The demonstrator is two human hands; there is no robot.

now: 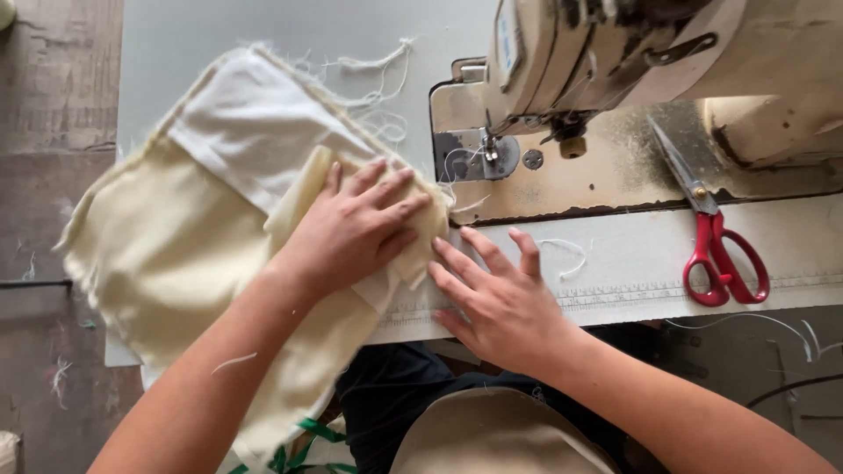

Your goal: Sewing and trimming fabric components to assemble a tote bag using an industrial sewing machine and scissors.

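Fingers of my left hand (356,230) press spread on frayed cream cloth pieces (189,241); my right hand (500,303) lies flat, fingers apart, on the white sewing table (632,263).

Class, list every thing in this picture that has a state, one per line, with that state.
Cream fabric piece: folded, frayed, overhanging the table edge.
Red-handled scissors: closed, lying flat.
Left hand: flat, pressing the fabric.
Right hand: open, flat on the table.
Beige sewing machine: nothing under its needle.
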